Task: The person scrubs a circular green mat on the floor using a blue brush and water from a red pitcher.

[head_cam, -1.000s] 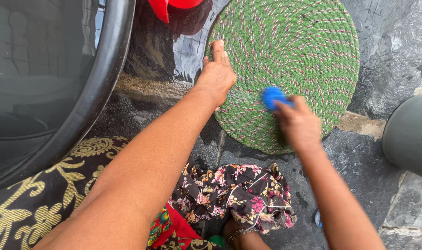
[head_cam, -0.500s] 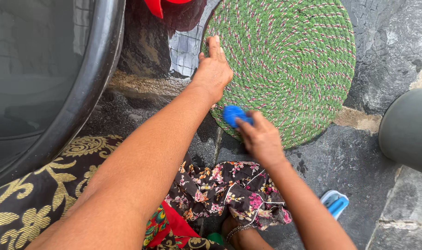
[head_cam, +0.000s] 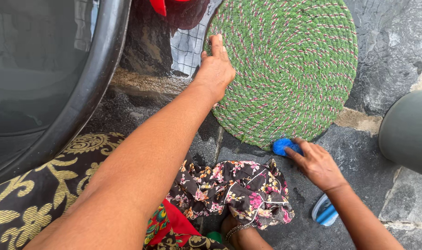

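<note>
A round green braided mat (head_cam: 289, 65) with pink and white flecks lies flat on the wet dark stone floor (head_cam: 372, 162). My left hand (head_cam: 216, 69) presses palm-down on the mat's left edge, fingers together. My right hand (head_cam: 315, 162) grips a blue scrubber (head_cam: 281, 146) at the mat's near edge, where the mat meets the stone.
A large black tub of water (head_cam: 44, 78) fills the left. A grey bucket (head_cam: 407, 132) stands at the right edge. A floral cloth (head_cam: 234, 187) covers my knee, with a blue and white sandal (head_cam: 325, 213) by my foot. Something red (head_cam: 160, 5) sits at the top.
My right hand has drawn the blue scrubber from the mat's middle-lower part toward me, down to its near edge. My left hand has stayed pressed on the mat.
</note>
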